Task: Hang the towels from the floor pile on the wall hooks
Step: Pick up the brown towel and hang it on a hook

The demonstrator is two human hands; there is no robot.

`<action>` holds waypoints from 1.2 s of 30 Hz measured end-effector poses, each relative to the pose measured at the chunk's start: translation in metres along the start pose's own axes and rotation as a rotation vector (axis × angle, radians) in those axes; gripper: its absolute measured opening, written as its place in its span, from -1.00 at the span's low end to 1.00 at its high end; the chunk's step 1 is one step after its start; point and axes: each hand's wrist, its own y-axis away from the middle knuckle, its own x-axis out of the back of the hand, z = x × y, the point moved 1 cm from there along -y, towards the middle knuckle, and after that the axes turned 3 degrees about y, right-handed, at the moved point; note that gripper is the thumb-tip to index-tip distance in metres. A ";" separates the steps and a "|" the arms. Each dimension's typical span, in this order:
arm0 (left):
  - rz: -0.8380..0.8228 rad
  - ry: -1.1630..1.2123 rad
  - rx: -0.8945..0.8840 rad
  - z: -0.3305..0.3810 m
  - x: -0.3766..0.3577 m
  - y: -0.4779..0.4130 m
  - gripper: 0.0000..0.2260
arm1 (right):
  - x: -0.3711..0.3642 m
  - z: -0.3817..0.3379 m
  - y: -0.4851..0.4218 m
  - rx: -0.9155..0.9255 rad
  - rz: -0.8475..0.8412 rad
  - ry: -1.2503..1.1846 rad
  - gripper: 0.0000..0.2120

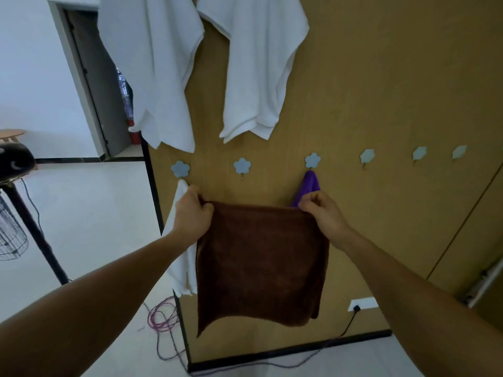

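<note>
A brown towel (261,262) hangs spread flat in front of the wooden wall. My left hand (192,210) grips its top left corner and my right hand (322,210) pinches its top right corner. Just above the towel's top edge sits a bare blue flower-shaped hook (242,166). The hook to its left (180,168) carries a white towel (179,240), partly behind my left hand. The hook to the right (312,160) carries a purple towel (309,187), mostly hidden behind my right hand. The floor pile is out of view.
Three more bare flower hooks (367,156) run along the wall to the right. Two large white towels (163,72) hang higher up. A wall socket (363,304) with a black cable sits low on the wall. Cables (163,317) lie on the floor. A black stand (32,227) is at left.
</note>
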 end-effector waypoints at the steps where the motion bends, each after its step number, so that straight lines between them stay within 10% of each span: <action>1: -0.023 0.009 -0.027 -0.003 0.000 -0.007 -0.77 | -0.003 -0.001 -0.003 0.008 -0.074 0.048 -0.76; 6: -0.146 0.095 -0.024 -0.023 -0.003 -0.037 -0.74 | -0.025 -0.004 -0.013 0.042 -0.231 0.102 -0.83; 15: -0.456 -0.046 -0.181 -0.024 -0.022 -0.055 -0.76 | -0.076 -0.012 -0.052 0.169 0.024 0.360 -0.83; 21: -0.261 -0.188 -0.255 -0.020 -0.038 -0.093 -0.73 | -0.084 -0.014 -0.085 0.139 -0.162 0.159 -0.69; 30: 0.090 -0.423 -0.329 -0.027 -0.077 -0.125 -0.67 | -0.120 -0.005 -0.154 0.203 0.202 0.214 -0.84; 36: 0.045 -0.517 -0.212 -0.045 -0.102 -0.116 -0.66 | -0.128 0.022 -0.160 0.193 0.240 0.322 -0.84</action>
